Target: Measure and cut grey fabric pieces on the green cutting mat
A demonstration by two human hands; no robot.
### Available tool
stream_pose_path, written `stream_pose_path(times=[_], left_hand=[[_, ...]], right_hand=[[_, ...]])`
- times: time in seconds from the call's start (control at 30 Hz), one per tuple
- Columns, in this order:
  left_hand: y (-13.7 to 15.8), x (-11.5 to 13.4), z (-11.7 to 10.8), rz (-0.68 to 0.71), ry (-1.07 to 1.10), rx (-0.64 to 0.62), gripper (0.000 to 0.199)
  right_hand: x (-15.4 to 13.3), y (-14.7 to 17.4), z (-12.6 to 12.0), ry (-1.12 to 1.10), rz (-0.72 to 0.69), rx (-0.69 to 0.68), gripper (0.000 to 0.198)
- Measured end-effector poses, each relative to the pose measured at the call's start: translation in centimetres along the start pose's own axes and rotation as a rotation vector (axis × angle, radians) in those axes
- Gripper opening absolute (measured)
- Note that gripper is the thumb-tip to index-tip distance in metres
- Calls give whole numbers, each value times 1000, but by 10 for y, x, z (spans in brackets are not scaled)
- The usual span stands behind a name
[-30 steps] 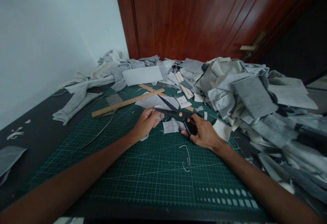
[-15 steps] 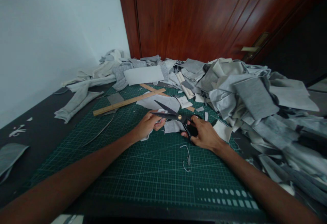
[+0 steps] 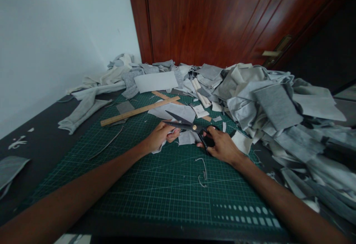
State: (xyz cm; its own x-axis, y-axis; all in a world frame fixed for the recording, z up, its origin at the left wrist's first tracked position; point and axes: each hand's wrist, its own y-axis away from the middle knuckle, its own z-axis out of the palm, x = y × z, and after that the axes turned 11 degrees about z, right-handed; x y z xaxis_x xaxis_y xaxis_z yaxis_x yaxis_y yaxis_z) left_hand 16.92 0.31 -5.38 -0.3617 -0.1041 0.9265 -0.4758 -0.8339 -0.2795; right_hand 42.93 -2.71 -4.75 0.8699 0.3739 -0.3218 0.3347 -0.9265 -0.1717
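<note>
Black-handled scissors (image 3: 194,127) are in my right hand (image 3: 222,144), its fingers through the handle loops. Their dark blades stand apart and point left. My left hand (image 3: 162,136) is closed on a small piece of pale fabric (image 3: 159,149), mostly hidden by the fingers. The lower blade lies against or just over my left fingers; I cannot tell if fabric is between the blades. Below the scissors a grey fabric scrap (image 3: 188,138) rests on the green cutting mat (image 3: 155,188). A larger pale fabric piece (image 3: 167,109) lies flat just behind the blades.
Two wooden rulers (image 3: 139,111) cross on the mat behind my hands. Heaped grey and cream fabric (image 3: 278,106) borders the back and right. Loose threads (image 3: 205,173) lie near the front. A wooden door (image 3: 205,21) and a white wall (image 3: 61,32) stand behind.
The scissor blades have shifted very slightly left, still apart. Both hands keep nearly the same position and hold.
</note>
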Motion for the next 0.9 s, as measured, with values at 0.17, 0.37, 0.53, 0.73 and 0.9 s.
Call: stream_pose_path(times=[0.17,0.37,0.53,0.73,0.9], left_hand=[[0,-2,0,9,-24,31,39],[-1,0,5,1,-59,143,36],[-4,4,7,22,-128,205,35],[-5,3,4,117,-207,262,30],[-4,3,3,129,-302,188,26]], right_hand=[[3,0,2,23,8,-19,25],[1,0,3,20,24,-7,23],[0,-1,2,27,50,28,23],[3,-2,3,18,111,51,25],[6,-2,7,0,154,62,25]])
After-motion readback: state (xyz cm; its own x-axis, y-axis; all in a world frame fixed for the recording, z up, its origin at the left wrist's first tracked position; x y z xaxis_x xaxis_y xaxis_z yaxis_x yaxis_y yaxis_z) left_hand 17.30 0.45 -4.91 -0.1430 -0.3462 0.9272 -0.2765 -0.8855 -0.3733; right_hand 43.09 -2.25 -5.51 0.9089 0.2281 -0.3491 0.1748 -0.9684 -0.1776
